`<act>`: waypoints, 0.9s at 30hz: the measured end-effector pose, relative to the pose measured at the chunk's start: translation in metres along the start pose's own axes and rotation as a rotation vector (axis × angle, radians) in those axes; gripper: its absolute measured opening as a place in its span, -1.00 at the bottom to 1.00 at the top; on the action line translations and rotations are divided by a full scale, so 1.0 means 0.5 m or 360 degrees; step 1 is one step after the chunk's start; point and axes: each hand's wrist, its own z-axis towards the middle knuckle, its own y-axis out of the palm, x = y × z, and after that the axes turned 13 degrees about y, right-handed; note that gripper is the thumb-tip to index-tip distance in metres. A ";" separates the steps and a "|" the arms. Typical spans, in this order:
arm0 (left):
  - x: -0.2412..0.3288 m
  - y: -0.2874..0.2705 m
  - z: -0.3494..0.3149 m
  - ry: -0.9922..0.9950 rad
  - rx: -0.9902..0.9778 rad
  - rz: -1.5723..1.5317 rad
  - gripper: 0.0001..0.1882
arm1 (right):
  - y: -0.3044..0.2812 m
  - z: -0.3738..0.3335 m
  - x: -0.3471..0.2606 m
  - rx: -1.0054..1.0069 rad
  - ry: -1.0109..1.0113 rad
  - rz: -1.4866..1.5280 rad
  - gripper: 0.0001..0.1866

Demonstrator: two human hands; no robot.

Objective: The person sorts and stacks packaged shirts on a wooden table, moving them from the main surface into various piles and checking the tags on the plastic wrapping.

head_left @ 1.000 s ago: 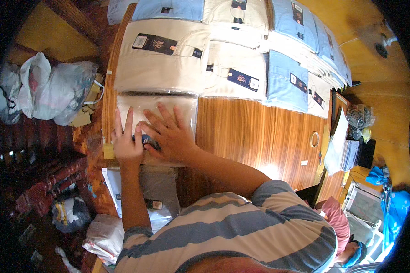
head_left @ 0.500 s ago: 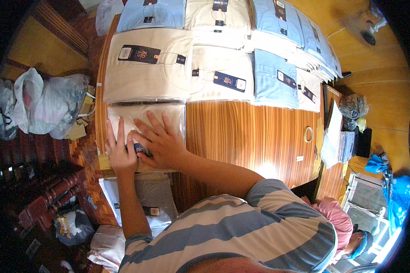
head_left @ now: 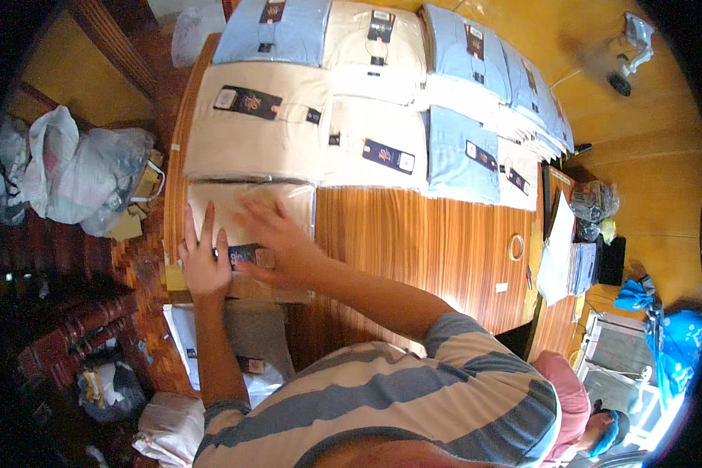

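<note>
A folded beige T-shirt in a clear plastic bag [head_left: 220, 196] lies at the left edge of the wooden table, a dark tag [head_left: 246, 256] showing between my hands. My left hand [head_left: 207, 265] rests flat on its left side, fingers spread. Over its right side is my right hand [head_left: 279, 240], a little blurred, with fingers stretched out; whether it touches the plastic I cannot tell. Just beyond lies a stack of bagged beige T-shirts [head_left: 249, 148]. Nearer me, below the table's edge, is another bagged, greyish garment [head_left: 259, 331], partly behind my left forearm.
Stacks of bagged blue shirts [head_left: 462, 160] and cream shirts [head_left: 378, 125] fill the far part of the wooden table [head_left: 398, 234]. A tape roll [head_left: 516, 247] sits at the right. Plastic bags [head_left: 90, 175] stand on the left. Another person [head_left: 561, 398] is at lower right.
My right hand has shifted slightly and its fingers are now blurred, showing more of the tag. My left hand stays on the bag. The whole view has tilted a little.
</note>
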 end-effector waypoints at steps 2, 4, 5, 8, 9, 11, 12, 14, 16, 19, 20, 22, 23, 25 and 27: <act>-0.003 -0.008 -0.001 -0.0021 0.0030 -0.0032 -0.48 | -0.095 0.024 0.024 0.0118 0.0075 0.0430 -0.51; 0.008 -0.021 -0.003 -0.0048 -0.0048 -0.0035 -0.46 | -0.189 0.102 0.099 0.0477 0.0279 0.1090 -0.65; 0.009 -0.028 -0.005 -0.0061 -0.0058 -0.0107 -0.46 | -0.243 0.151 0.135 0.0625 0.0639 0.1375 -0.69; 0.009 -0.045 0.004 -0.0014 -0.0006 -0.0287 -0.43 | -0.341 0.286 0.236 0.0895 0.0964 0.1844 -0.71; 0.007 -0.049 0.004 0.0034 0.0042 -0.0314 -0.42 | -0.357 0.315 0.284 0.0942 0.1008 0.1890 -0.69; 0.006 -0.067 -0.004 0.0103 0.0134 -0.0370 -0.41 | -0.383 0.369 0.348 0.0938 0.1132 0.1770 -0.64; 0.012 -0.081 -0.021 0.0102 0.0180 -0.0393 -0.40 | -0.383 0.387 0.339 0.0921 0.1114 0.1737 -0.65; 0.046 -0.105 -0.045 0.0099 0.0302 -0.0440 -0.41 | -0.391 0.412 0.354 0.1063 0.1071 0.1781 -0.67; 0.068 -0.107 -0.082 0.0100 0.0484 -0.0688 -0.42 | -0.403 0.436 0.325 0.1057 0.0989 0.1783 -0.69; 0.102 -0.117 -0.116 0.0157 0.0557 -0.0767 -0.46 | -0.450 0.451 0.190 0.1168 0.0502 0.1347 -0.74; 0.119 -0.106 -0.116 0.0208 0.0534 -0.0843 -0.47 | -0.520 0.469 0.216 0.1210 0.0389 0.1309 -0.74; 0.132 -0.093 -0.138 0.0210 0.0401 -0.0995 -0.47 | -0.552 0.458 0.087 0.1132 0.0326 0.1076 -0.73; 0.136 -0.086 -0.141 0.0222 0.0281 -0.1116 -0.47 | -0.574 0.440 0.038 0.1067 0.0348 0.1004 -0.74; 0.145 -0.077 -0.142 0.0149 0.0132 -0.1588 -0.46 | -0.576 0.381 -0.080 0.0927 0.0276 0.0872 -0.75; 0.156 -0.065 -0.123 0.0001 0.0038 -0.2329 -0.43 | -0.581 0.292 -0.176 0.0854 0.0267 0.0680 -0.72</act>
